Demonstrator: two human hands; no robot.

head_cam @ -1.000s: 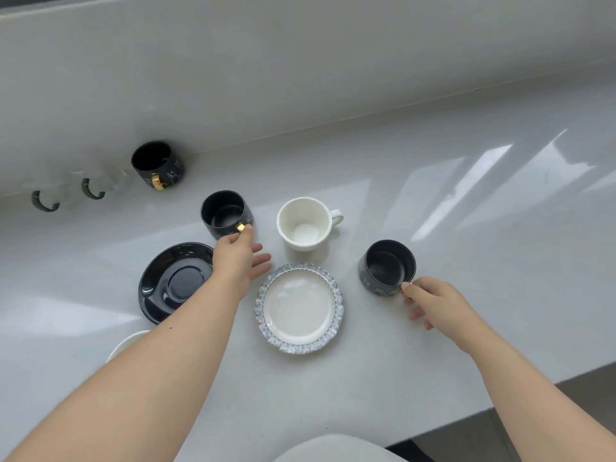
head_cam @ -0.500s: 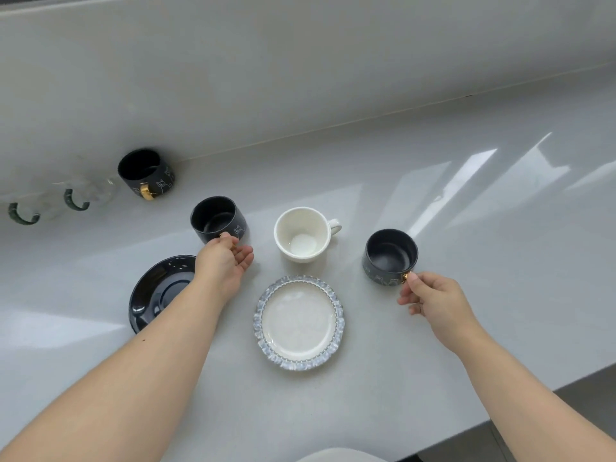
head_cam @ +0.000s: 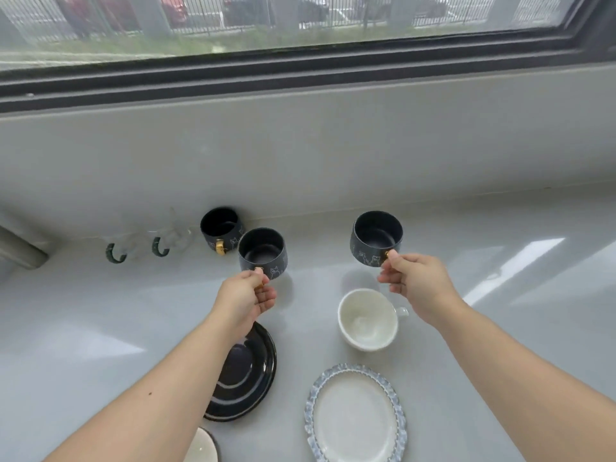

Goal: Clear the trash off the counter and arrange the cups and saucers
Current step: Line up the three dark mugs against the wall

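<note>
The left hand (head_cam: 245, 296) pinches the gold handle of a dark navy ceramic cup with white cat drawings (head_cam: 262, 253) and holds it in the air above the pale grey glossy table (head_cam: 83, 328). The right hand (head_cam: 415, 283) has the same pinch grip on the gold handle of a 2nd matching navy cup (head_cam: 376, 237), also lifted clear of the surface. A 3rd navy cup (head_cam: 220, 228) stands at the back against the wall, just beside 2 clear glass cups with green handles (head_cam: 160, 243).

No trash shows on the visible part of the table, so that half of the job looks done. The arranging appears to be midway: the white ceramic cup (head_cam: 366, 320) stands beside, not on, the white saucer with a blue scalloped rim (head_cam: 355, 415), and the glossy black saucer (head_cam: 248, 371) lies bare, partly under the left forearm. The edge of another pale dish (head_cam: 201, 445) peeks in at the bottom. Both held cups still need setting down, judging by this layout.
</note>
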